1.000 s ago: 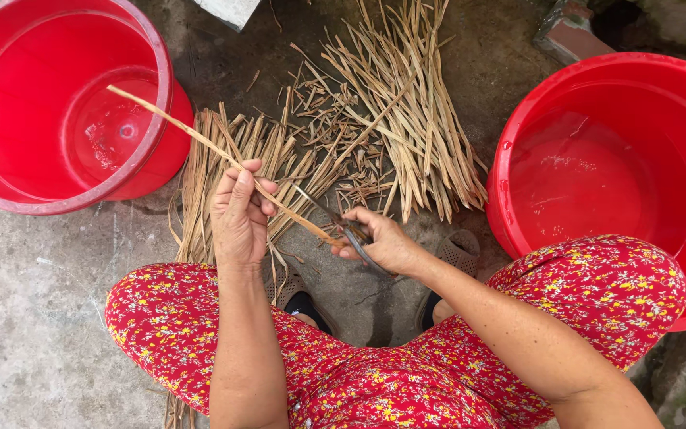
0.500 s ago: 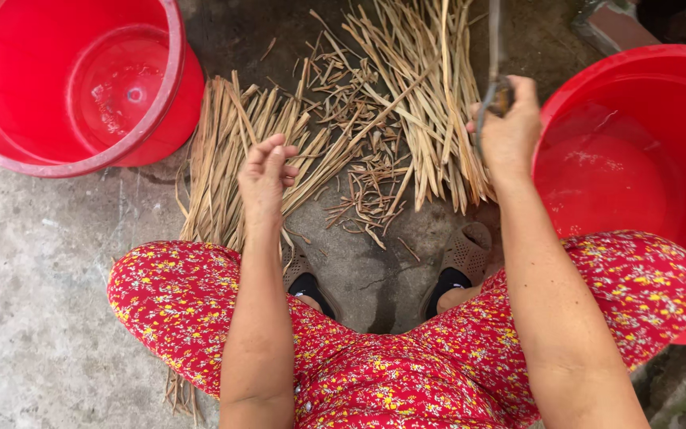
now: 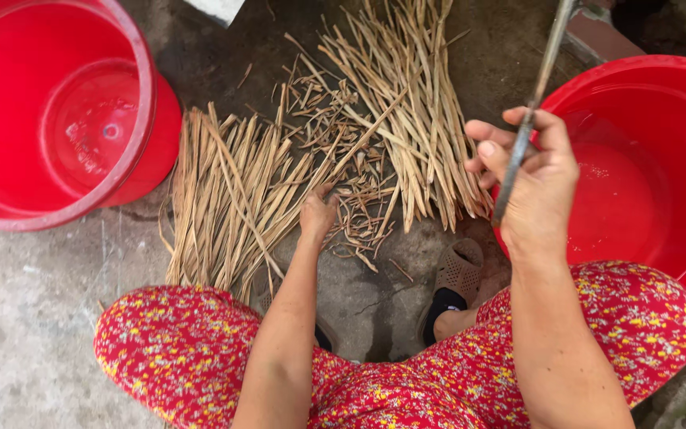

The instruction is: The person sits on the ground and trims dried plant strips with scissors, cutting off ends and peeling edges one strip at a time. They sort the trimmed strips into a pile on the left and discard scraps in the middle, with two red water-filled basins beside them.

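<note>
**Hands at the dried stalk piles, knife raised**

The left hand (image 3: 317,214) reaches down to the ground, its fingers resting on the tan dried plant stalks of the left-hand pile (image 3: 228,206), at the edge where that pile meets a scatter of short broken stalk scraps (image 3: 351,199). Whether the fingers are closed on a stalk cannot be told; the back of the hand hides them.

The right hand (image 3: 533,183) is lifted above the ground and closed around a long, thin grey metal blade (image 3: 537,87), which points upward and slightly right, out of the top of the picture. The thumb lies across the blade.

A second, larger pile of the same dried stalks (image 3: 414,111) lies between the two hands, further from the person. A red plastic bucket (image 3: 140,95) stands at the left, just beside the left-hand pile. A wide red plastic basin (image 3: 668,103) sits at the right, behind the right hand. The person squats in red flowered trousers (image 3: 184,349) on bare concrete ground (image 3: 25,302), with a beige sandal (image 3: 458,270) on one foot.
</note>
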{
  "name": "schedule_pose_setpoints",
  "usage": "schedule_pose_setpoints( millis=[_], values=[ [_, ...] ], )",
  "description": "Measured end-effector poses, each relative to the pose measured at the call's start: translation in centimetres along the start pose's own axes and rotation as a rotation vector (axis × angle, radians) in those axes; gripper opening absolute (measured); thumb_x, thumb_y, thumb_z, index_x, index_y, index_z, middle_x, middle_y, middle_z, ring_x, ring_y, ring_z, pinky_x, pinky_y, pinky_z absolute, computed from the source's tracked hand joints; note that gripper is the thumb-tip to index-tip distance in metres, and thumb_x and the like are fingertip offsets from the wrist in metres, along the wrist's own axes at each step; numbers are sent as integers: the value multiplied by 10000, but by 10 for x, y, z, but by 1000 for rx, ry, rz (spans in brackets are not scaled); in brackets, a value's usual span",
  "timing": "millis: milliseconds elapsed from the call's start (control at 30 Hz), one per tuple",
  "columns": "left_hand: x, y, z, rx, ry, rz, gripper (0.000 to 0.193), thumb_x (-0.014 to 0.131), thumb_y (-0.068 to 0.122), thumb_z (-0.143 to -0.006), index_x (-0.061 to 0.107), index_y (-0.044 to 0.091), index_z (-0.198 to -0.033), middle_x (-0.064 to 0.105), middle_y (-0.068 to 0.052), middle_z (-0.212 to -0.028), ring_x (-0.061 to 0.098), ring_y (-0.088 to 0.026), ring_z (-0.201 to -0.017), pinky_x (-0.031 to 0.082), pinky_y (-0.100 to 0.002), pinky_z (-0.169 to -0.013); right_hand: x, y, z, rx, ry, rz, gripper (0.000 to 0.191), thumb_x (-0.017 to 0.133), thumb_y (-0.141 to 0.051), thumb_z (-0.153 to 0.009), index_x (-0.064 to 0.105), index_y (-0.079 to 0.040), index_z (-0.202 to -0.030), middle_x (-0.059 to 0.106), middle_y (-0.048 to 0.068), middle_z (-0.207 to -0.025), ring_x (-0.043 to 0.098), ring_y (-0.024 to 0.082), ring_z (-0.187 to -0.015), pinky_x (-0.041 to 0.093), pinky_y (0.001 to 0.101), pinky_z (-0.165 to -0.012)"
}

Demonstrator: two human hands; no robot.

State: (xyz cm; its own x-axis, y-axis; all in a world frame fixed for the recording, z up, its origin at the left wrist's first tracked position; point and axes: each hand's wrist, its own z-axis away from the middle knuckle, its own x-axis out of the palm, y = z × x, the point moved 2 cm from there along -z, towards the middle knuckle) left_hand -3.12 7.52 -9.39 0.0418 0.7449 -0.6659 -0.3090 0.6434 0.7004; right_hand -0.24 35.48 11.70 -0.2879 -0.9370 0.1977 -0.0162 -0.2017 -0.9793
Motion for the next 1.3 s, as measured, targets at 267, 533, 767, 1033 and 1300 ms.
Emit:
schedule_pose_setpoints(
  millis=[267,533,767,1033,1300],
  values=[
    [33,27,-39,197,-67,-337,479,777,351,-852,688,189,-1294,495,-146,-1505,455,-365,-1386,383,-450,-1153,-26,14,5,55,103,-120,374,697,49,-963,533,-62,-1281,745,198,-1095,714,171,-764,569,261,-645],
    [61,41,-52,62,-255,-379,656,775,326,-817,562,137,-1408,426,-91,-1548,353,-387,-1412,366,-473,-1116,-30,24,2,129,130,-166,356,692,41,-958,551,-70,-1265,745,191,-1060,706,165,-745,562,258,-623],
    [113,55,23,424,-371,-18,445,705,259,-906,656,79,-1310,635,-169,-1379,614,-351,-1261,495,-429,-1108,-23,22,10,148,65,-169,307,690,51,-1024,572,-71,-1280,747,206,-1092,701,175,-774,560,263,-649],
    [13,4,2,228,224,-97,364,761,77,-809,706,94,-1169,666,-135,-1252,609,-346,-1207,471,-436,-1074,-16,14,10,136,32,-161,300,692,53,-1047,579,-64,-1299,744,204,-1095,705,186,-793,575,278,-689],
    [-74,-106,9,-403,286,-496,307,663,201,-888,736,208,-1186,534,-175,-1445,501,-375,-1299,428,-498,-1033,-4,14,11,167,12,-175,314,697,44,-1029,575,-62,-1298,746,205,-1091,701,176,-790,562,275,-666]
  ],
)
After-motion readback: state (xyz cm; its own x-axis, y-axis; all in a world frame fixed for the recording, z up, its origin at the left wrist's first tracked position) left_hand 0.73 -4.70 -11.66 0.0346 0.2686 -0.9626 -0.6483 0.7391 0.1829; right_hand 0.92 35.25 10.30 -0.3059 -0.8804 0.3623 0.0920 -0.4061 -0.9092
